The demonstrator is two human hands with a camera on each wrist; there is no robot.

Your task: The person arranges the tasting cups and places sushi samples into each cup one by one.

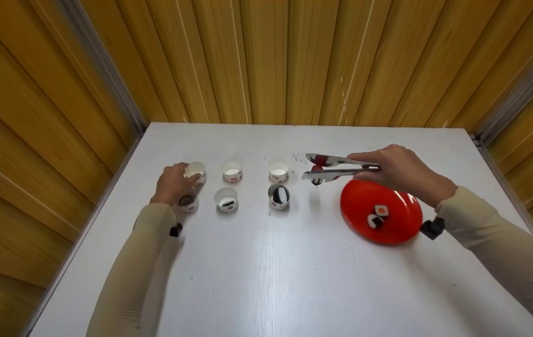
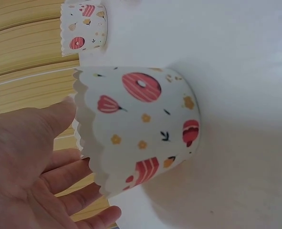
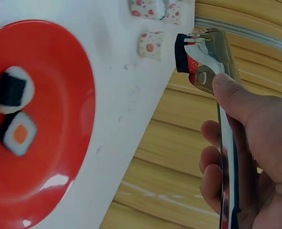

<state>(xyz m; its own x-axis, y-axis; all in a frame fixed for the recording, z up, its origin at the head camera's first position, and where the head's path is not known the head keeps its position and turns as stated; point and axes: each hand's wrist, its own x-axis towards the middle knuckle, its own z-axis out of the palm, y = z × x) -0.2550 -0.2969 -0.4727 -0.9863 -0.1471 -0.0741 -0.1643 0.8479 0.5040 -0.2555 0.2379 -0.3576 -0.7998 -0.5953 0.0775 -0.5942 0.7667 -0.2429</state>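
My left hand (image 1: 171, 183) holds the back-left paper baking cup (image 1: 196, 172), its thumb and index finger at opposite sides of the rim. In the left wrist view the printed front-left cup (image 2: 141, 119) stands before the fingers and hides their tips. My right hand (image 1: 395, 168) grips metal tongs (image 1: 348, 172) above the table. Between the tongs' ends is a sushi piece (image 3: 181, 53) with a black band and red part; the tongs partly cover it. Below that hand, a red plate (image 1: 360, 220) bears a sushi roll (image 1: 381, 210) with an orange centre and a black-and-white rice ball (image 1: 375, 221).
Two more back-row cups (image 1: 232, 172) stand on the white table (image 1: 247, 281). In the front row, the left cup (image 1: 188, 202) contains a dark roll, the middle cup (image 1: 227, 200) something black, the right cup (image 1: 279, 196) a black-and-white piece. Wood-patterned walls (image 1: 266, 61) enclose the table.
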